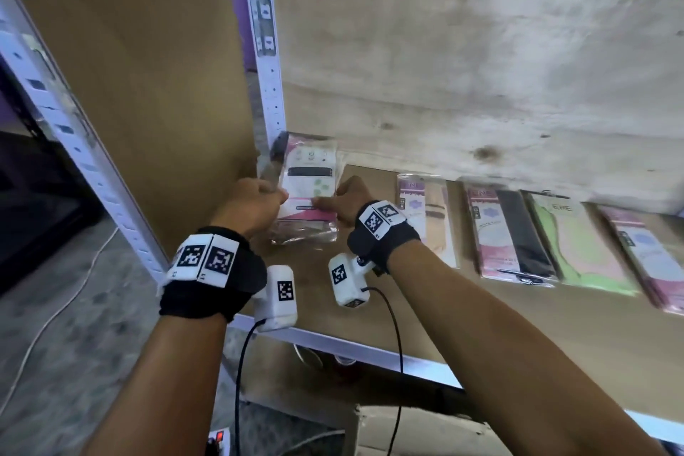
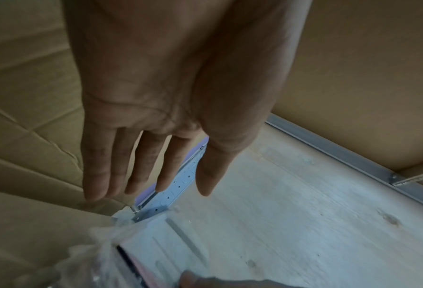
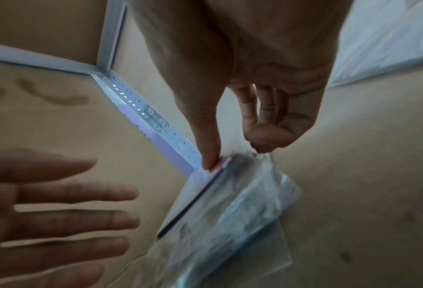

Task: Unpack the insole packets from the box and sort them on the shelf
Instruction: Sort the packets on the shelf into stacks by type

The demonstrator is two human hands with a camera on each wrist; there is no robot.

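A stack of clear-wrapped insole packets (image 1: pixel 309 189) with pink and white cards lies in the back-left corner of the wooden shelf (image 1: pixel 425 311), against the white upright (image 1: pixel 264 67). My right hand (image 1: pixel 333 202) pinches the stack's near right edge. In the right wrist view its thumb (image 3: pixel 209 155) presses on the packet's (image 3: pixel 230 204) edge and its curled fingers (image 3: pixel 269 136) hold the plastic. My left hand (image 1: pixel 259 198) is at the stack's left side. In the left wrist view the left hand's fingers (image 2: pixel 141 167) are straight and spread above the packet (image 2: pixel 153 251), holding nothing.
Several more insole packets lie in a row to the right on the shelf: beige (image 1: pixel 429 218), black (image 1: pixel 510 233), green (image 1: pixel 577 248), pink (image 1: pixel 647 255). A cardboard panel (image 1: pixel 148 85) closes the shelf's left side. A cardboard box (image 1: pixel 414 433) stands below the shelf's metal front edge (image 1: pixel 370 348).
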